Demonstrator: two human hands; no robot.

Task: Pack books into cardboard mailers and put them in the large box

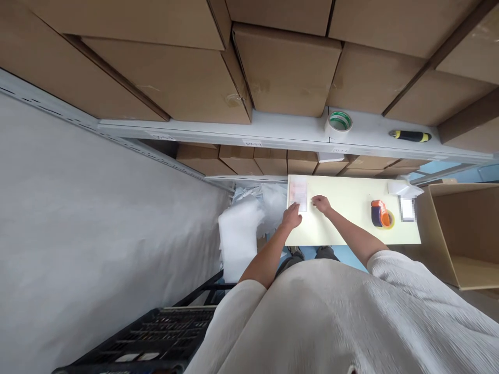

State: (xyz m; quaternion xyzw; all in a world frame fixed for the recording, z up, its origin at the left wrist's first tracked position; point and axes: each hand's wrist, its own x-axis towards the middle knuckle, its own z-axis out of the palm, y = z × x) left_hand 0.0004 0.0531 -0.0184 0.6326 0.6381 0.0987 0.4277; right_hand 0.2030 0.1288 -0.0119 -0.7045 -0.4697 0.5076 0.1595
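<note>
A flat, pale pinkish sheet or clear packet (298,188) lies at the left end of the pale yellow tabletop (335,226). My left hand (292,216) rests on its lower edge, fingers stretched out and thumb apart. Just right of the packet, my right hand (320,203) hovers over or touches the tabletop with its fingers curled together. Whether anything is pinched in those fingers is too small to make out. Farther right lies an orange and dark blue tape dispenser (377,213) with a roll of tape.
Cardboard boxes (286,70) fill the shelves ahead. A tape roll (339,122) and a yellow-black utility knife (410,136) lie on the shelf edge. White foam wrap (239,234) hangs left of the table; an open carton (468,234) stands right. A black crate (156,332) is lower left.
</note>
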